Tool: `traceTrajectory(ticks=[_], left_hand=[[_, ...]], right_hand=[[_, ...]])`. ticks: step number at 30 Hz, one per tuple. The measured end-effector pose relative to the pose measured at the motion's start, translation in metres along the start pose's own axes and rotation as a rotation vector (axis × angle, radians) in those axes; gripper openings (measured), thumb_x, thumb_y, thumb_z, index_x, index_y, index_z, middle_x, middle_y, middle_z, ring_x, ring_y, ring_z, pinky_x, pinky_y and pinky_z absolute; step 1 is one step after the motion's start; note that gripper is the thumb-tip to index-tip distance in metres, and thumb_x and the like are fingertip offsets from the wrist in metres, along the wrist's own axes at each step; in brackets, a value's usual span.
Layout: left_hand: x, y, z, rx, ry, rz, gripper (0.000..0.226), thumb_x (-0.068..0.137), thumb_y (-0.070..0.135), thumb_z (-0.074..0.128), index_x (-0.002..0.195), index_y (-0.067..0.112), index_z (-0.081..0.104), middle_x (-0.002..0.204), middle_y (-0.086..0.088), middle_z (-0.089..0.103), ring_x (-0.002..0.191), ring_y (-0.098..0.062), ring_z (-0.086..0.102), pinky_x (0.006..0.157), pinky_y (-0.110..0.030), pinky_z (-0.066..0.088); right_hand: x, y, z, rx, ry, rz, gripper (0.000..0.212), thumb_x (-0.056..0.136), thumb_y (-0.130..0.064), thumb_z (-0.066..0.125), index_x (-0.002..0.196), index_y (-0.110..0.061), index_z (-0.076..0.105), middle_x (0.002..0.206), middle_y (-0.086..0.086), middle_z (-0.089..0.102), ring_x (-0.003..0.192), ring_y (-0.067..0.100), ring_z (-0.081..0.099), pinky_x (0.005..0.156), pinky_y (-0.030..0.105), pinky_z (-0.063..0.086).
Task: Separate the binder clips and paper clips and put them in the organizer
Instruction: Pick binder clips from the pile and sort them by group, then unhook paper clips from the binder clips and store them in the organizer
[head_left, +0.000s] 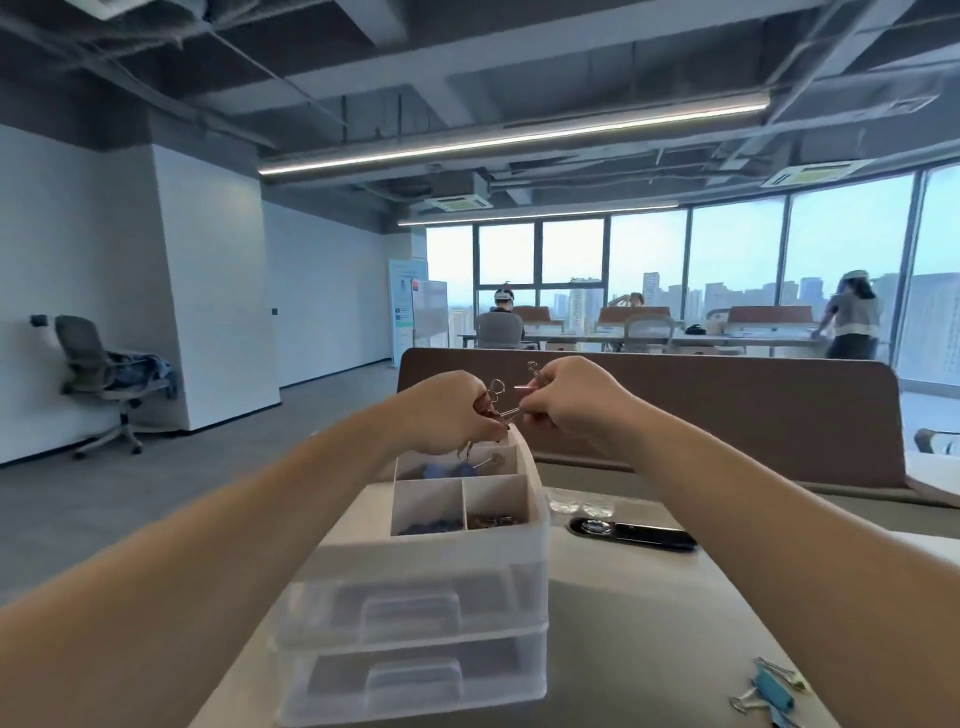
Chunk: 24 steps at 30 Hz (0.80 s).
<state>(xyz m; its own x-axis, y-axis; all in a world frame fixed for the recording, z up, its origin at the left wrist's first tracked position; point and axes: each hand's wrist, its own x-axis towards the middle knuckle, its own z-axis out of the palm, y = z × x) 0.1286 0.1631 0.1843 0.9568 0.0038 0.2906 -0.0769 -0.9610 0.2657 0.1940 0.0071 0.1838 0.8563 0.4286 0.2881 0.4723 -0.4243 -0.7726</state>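
A white plastic organizer (431, 566) with open top compartments and two drawers stands on the desk in front of me. Both hands are raised over its far end. My left hand (449, 410) grips a cluster of tangled binder clips (496, 400) with wire handles. My right hand (569, 397) pinches a pink clip (531, 385) that is hooked into that cluster. The back compartment holds blue clips (441, 472). The front two compartments hold dark clips (431, 526) on the left and small metal clips (496, 519) on the right.
Loose blue binder clips (774, 688) lie on the desk (639, 613) at the lower right. A dark oblong cable slot (631, 532) and clear plastic bits (579, 505) sit right of the organizer. A brown divider panel (727, 415) rises behind. People work at distant desks.
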Motion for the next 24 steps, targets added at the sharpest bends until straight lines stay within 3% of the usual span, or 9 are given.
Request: traceTrajectory(ticks=[4, 5, 7, 8, 11, 15, 18, 21, 24], left_hand=[[0.034, -0.023, -0.004, 0.01, -0.049, -0.056, 0.031, 0.089, 0.039, 0.066, 0.092, 0.008, 0.062, 0.079, -0.009, 0.063, 0.066, -0.016, 0.053, 0.06, -0.026, 0.04], [0.042, -0.027, -0.005, 0.011, -0.049, -0.07, 0.03, 0.088, 0.039, 0.067, 0.089, 0.009, 0.061, 0.076, -0.007, 0.059, 0.064, -0.015, 0.05, 0.058, -0.024, 0.038], [0.056, -0.035, -0.003, -0.015, -0.04, -0.08, 0.029, 0.084, 0.037, 0.072, 0.081, 0.01, 0.062, 0.068, -0.001, 0.057, 0.059, -0.013, 0.045, 0.052, -0.023, 0.034], [0.062, -0.037, -0.002, -0.041, -0.041, -0.077, 0.028, 0.083, 0.036, 0.072, 0.076, 0.011, 0.064, 0.064, 0.003, 0.059, 0.055, -0.011, 0.045, 0.05, -0.021, 0.034], [0.076, -0.043, 0.003, -0.117, -0.048, -0.101, 0.029, 0.086, 0.035, 0.07, 0.076, 0.007, 0.068, 0.059, 0.005, 0.062, 0.049, -0.009, 0.045, 0.05, -0.02, 0.036], [0.086, -0.05, 0.016, -0.214, -0.051, -0.129, 0.029, 0.086, 0.033, 0.07, 0.088, 0.004, 0.067, 0.072, -0.005, 0.065, 0.058, -0.014, 0.05, 0.057, -0.027, 0.04], [0.09, -0.055, 0.024, -0.222, -0.064, -0.146, 0.024, 0.086, 0.029, 0.07, 0.086, 0.005, 0.067, 0.075, -0.009, 0.064, 0.06, -0.016, 0.052, 0.06, -0.028, 0.043], [0.093, -0.059, 0.029, -0.206, -0.097, -0.173, 0.026, 0.082, 0.034, 0.074, 0.085, 0.008, 0.072, 0.07, -0.006, 0.065, 0.056, -0.015, 0.054, 0.058, -0.026, 0.046], [0.092, -0.058, 0.029, -0.22, -0.153, -0.184, 0.012, 0.081, 0.024, 0.077, 0.085, 0.014, 0.072, 0.074, -0.004, 0.067, 0.06, -0.013, 0.057, 0.057, -0.021, 0.048]], right_hand=[[0.038, -0.004, 0.015, -0.098, 0.019, -0.043, 0.004, 0.087, -0.002, 0.061, 0.09, -0.005, 0.062, 0.077, 0.006, 0.061, 0.063, 0.014, 0.057, 0.047, 0.013, 0.045], [0.049, -0.004, 0.02, -0.161, 0.017, -0.061, 0.004, 0.088, -0.003, 0.062, 0.092, -0.002, 0.063, 0.082, 0.009, 0.064, 0.069, 0.017, 0.061, 0.054, 0.015, 0.05], [0.068, -0.002, 0.029, -0.296, 0.018, -0.076, 0.009, 0.088, -0.007, 0.065, 0.094, -0.001, 0.066, 0.094, 0.014, 0.07, 0.088, 0.024, 0.066, 0.073, 0.028, 0.053], [0.075, -0.001, 0.033, -0.323, 0.013, -0.077, 0.006, 0.086, -0.008, 0.067, 0.091, -0.003, 0.067, 0.095, 0.014, 0.071, 0.089, 0.026, 0.066, 0.074, 0.032, 0.052], [0.091, 0.006, 0.042, -0.401, 0.009, -0.104, 0.009, 0.085, -0.008, 0.067, 0.077, -0.011, 0.063, 0.083, 0.01, 0.07, 0.076, 0.023, 0.061, 0.063, 0.031, 0.046], [0.103, 0.013, 0.046, -0.47, 0.018, -0.12, 0.021, 0.082, -0.009, 0.066, 0.064, -0.015, 0.059, 0.065, 0.003, 0.06, 0.067, 0.021, 0.055, 0.054, 0.027, 0.039], [0.104, 0.013, 0.045, -0.488, -0.052, -0.116, 0.014, 0.082, -0.011, 0.067, 0.068, -0.009, 0.069, 0.064, 0.005, 0.061, 0.06, 0.018, 0.052, 0.053, 0.027, 0.039], [0.102, 0.01, 0.042, -0.466, -0.122, -0.115, 0.023, 0.087, -0.021, 0.066, 0.079, -0.001, 0.074, 0.061, 0.005, 0.059, 0.057, 0.017, 0.049, 0.051, 0.024, 0.037], [0.1, 0.007, 0.041, -0.422, -0.218, -0.028, 0.023, 0.088, -0.018, 0.065, 0.084, 0.003, 0.073, 0.051, 0.001, 0.056, 0.049, 0.017, 0.047, 0.046, 0.021, 0.039]])
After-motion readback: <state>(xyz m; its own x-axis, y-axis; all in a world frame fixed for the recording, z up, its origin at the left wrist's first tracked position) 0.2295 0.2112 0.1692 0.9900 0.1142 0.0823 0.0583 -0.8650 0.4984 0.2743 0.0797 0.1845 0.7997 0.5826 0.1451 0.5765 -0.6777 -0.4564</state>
